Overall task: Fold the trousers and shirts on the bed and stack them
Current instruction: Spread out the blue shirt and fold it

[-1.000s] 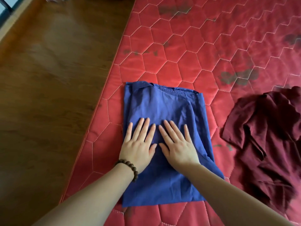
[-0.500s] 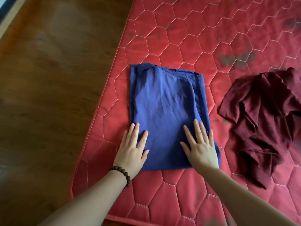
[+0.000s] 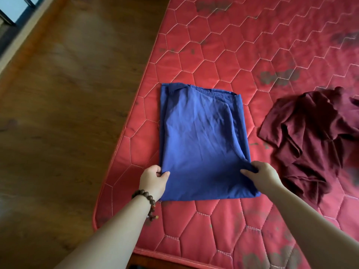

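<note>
A blue garment (image 3: pixel 198 140) lies folded into a long rectangle near the left edge of the red quilted mattress (image 3: pixel 252 45). My left hand (image 3: pixel 154 180), with a bead bracelet at the wrist, pinches the garment's left edge close to its near corner. On the opposite side my right hand (image 3: pixel 261 176) grips the right edge near the other near corner. A dark red garment (image 3: pixel 314 136) lies crumpled to the right of the blue one, apart from it.
Brown wooden floor (image 3: pixel 68 113) runs along the mattress's left side. The mattress's near-left corner (image 3: pixel 97 222) is rounded, just below my left wrist. A window frame (image 3: pixel 11 14) shows at the top left.
Both hands were flat on the blue garment, then slid apart toward its near corners. Now their fingers have curled and they hold its left and right edges.
</note>
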